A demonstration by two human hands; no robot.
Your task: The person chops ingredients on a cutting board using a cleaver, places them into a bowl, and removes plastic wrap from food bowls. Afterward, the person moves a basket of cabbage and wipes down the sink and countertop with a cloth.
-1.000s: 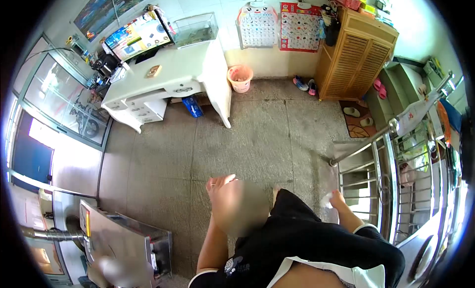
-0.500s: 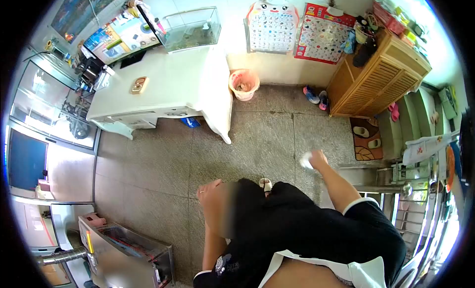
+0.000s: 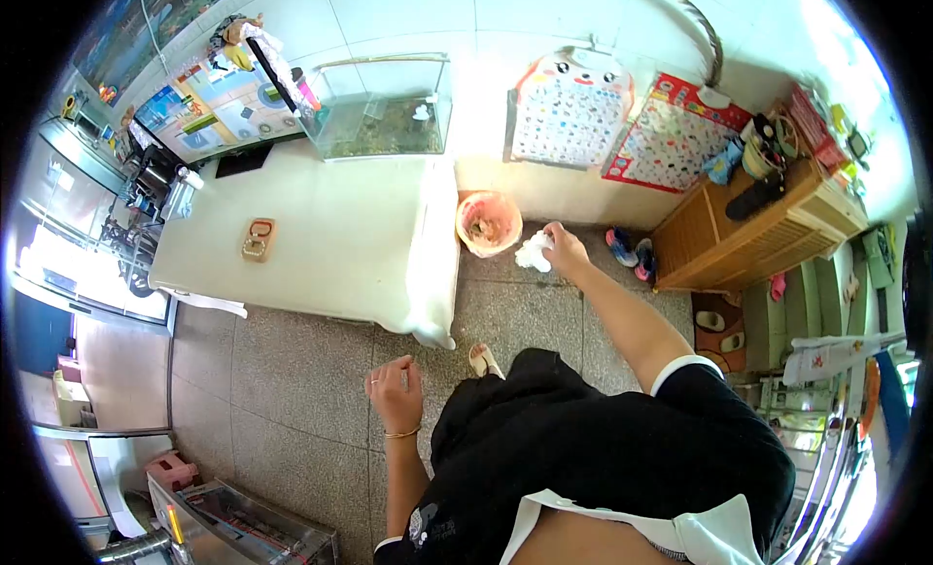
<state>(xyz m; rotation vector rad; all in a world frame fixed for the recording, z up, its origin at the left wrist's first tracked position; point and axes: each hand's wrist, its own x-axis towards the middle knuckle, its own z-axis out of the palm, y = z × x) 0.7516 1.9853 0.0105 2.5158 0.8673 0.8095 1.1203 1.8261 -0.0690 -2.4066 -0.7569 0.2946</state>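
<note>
My right hand (image 3: 567, 251) is stretched forward and pinches a crumpled white tissue (image 3: 535, 253). Just left of the tissue, a pink bin (image 3: 489, 224) with some waste in it stands on the floor against the wall. My left hand (image 3: 397, 394) is over the floor in front of my body, its fingers curled and a bracelet at the wrist. Nothing shows in that hand. Nearest to it is the front edge of the white desk (image 3: 321, 244).
On the desk are a glass tank (image 3: 381, 123), a screen (image 3: 219, 103) and a small tray (image 3: 259, 240). Shoes (image 3: 632, 254) lie beside a wooden cabinet (image 3: 758, 210). Metal railings stand at the right. A metal-framed unit (image 3: 248, 526) is at the lower left.
The desk, bin and cabinet appear nearer and larger. My right hand, with the tissue, has moved forward and left toward the bin. My left hand has shifted slightly left.
</note>
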